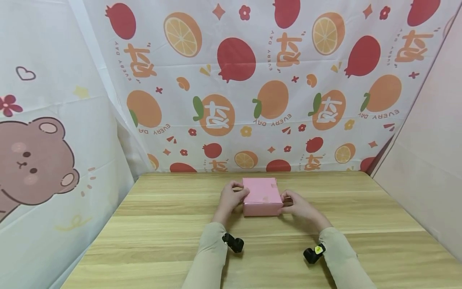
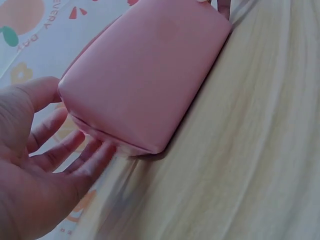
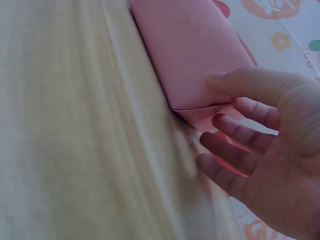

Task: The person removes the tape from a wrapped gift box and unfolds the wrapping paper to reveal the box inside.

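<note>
A pink box point(image 1: 261, 192) with a flat lid stands on the wooden table between both hands. On its left, my left hand point(image 1: 232, 198) has the thumb at the upper edge, and its extended fingers point(image 2: 90, 157) reach along the end face. My right hand point(image 1: 297, 204) is at the opposite end. Its thumb point(image 3: 235, 82) lies against the front face close to the corner, while the loosely bent other fingers point(image 3: 230, 152) spread beside the end face, the lower ones apart from it. The box's far side is hidden.
The light wood table point(image 1: 162, 237) runs back to a fruit-printed cloth point(image 1: 236, 60) behind the box. A white cloth with a bear print point(image 1: 32, 160) hangs at the left, and a plain pale panel point(image 1: 426, 152) stands at the right. Both wrists wear small black cameras.
</note>
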`<state>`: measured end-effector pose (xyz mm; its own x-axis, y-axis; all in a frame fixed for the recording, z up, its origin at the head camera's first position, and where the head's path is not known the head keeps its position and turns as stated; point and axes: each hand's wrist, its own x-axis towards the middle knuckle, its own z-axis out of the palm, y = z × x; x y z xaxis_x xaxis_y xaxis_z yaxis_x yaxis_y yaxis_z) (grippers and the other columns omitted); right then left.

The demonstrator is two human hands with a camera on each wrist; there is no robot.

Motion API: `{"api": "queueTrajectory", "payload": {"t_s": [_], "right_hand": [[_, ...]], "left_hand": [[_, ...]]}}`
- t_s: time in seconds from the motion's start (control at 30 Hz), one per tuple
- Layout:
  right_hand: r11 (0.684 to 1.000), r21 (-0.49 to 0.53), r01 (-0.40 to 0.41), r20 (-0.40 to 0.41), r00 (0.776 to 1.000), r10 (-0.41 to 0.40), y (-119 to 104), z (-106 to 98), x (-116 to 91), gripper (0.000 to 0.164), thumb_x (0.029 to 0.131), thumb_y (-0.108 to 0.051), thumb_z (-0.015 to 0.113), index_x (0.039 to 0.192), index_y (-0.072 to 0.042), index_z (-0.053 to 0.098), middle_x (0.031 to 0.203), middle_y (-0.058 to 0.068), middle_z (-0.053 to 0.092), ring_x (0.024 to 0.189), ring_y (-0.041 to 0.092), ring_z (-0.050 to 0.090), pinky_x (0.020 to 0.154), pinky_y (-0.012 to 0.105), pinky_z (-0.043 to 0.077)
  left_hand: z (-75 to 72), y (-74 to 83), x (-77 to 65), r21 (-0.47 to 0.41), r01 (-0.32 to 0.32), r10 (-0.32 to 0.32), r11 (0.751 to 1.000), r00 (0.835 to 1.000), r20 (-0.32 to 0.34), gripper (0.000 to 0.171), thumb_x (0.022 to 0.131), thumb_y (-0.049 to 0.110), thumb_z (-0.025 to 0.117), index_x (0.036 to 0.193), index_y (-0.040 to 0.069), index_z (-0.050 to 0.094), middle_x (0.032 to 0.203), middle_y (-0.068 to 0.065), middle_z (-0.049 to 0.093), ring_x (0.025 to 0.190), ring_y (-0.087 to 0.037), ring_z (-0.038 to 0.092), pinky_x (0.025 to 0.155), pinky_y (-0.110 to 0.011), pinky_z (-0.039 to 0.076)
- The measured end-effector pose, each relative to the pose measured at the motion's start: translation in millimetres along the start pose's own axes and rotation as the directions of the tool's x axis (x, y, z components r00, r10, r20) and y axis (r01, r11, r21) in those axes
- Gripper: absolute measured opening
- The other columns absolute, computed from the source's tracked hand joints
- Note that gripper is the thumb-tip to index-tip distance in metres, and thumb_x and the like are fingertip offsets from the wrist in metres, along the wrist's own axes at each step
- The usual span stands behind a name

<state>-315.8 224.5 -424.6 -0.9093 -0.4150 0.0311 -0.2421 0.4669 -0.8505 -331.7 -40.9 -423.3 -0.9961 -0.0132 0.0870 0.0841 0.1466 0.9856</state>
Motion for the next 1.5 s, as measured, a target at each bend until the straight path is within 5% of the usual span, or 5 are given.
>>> {"api": "queueTrajectory", "payload": {"t_s": [0.27, 0.47, 0.83, 1.23, 1.5], "right_hand": [[0.975, -0.223, 0.004, -0.006, 1.000, -0.005, -19, -14, -9, 0.029, 0.092, -0.034, 0.065, 0.105, -0.008, 0.062, 0.111, 0.008, 0.066, 0.113, 0.026, 0.059, 0.099, 0.046, 0.046], [0.940, -0.335, -0.058, -0.192, 0.981, -0.008, -37, -13, 2, 0.028, 0.095, -0.035, 0.061, 0.100, -0.007, 0.063, 0.099, 0.008, 0.066, 0.095, 0.021, 0.060, 0.081, 0.036, 0.049], [0.868, -0.474, -0.149, -0.422, 0.903, -0.076, -59, 19, 33, 0.026, 0.092, -0.033, 0.064, 0.091, -0.008, 0.058, 0.091, 0.009, 0.055, 0.083, 0.023, 0.051, 0.071, 0.034, 0.043], [0.829, -0.507, -0.235, -0.482, 0.875, -0.047, -49, 32, 43, 0.022, 0.091, -0.024, 0.062, 0.081, -0.008, 0.052, 0.087, 0.011, 0.050, 0.079, 0.025, 0.048, 0.068, 0.035, 0.040], [0.787, -0.581, -0.207, -0.526, 0.833, -0.170, -45, 38, 47, 0.016, 0.091, -0.016, 0.063, 0.080, -0.006, 0.055, 0.085, 0.011, 0.053, 0.077, 0.026, 0.051, 0.070, 0.040, 0.047]], "left_hand": [[-6.0, 4.7, -3.3, 0.235, -0.122, 0.108, 0.964, 0.992, 0.071, 0.042, 0.087, 0.024, 0.070, 0.124, 0.007, 0.060, 0.127, -0.015, 0.061, 0.113, -0.032, 0.060, 0.095, -0.043, 0.051], [-9.0, 9.8, -5.5, 0.447, -0.240, 0.203, 0.862, 0.971, 0.130, 0.044, 0.090, 0.033, 0.065, 0.124, 0.007, 0.060, 0.128, -0.016, 0.060, 0.121, -0.033, 0.055, 0.104, -0.048, 0.045], [-6.0, 14.6, -9.2, 0.678, -0.225, 0.202, 0.700, 0.973, 0.114, 0.059, 0.087, 0.052, 0.062, 0.131, 0.013, 0.057, 0.135, -0.013, 0.058, 0.126, -0.033, 0.053, 0.104, -0.048, 0.044], [-3.0, 6.4, -4.0, 0.603, -0.250, 0.209, 0.758, 0.968, 0.139, 0.061, 0.087, 0.048, 0.065, 0.134, 0.009, 0.055, 0.135, -0.013, 0.058, 0.128, -0.032, 0.053, 0.107, -0.046, 0.043], [-4.2, 6.6, -1.5, 0.553, -0.240, 0.189, 0.798, 0.971, 0.150, 0.062, 0.088, 0.044, 0.065, 0.136, 0.006, 0.052, 0.136, -0.014, 0.057, 0.130, -0.030, 0.051, 0.109, -0.046, 0.041]]}}
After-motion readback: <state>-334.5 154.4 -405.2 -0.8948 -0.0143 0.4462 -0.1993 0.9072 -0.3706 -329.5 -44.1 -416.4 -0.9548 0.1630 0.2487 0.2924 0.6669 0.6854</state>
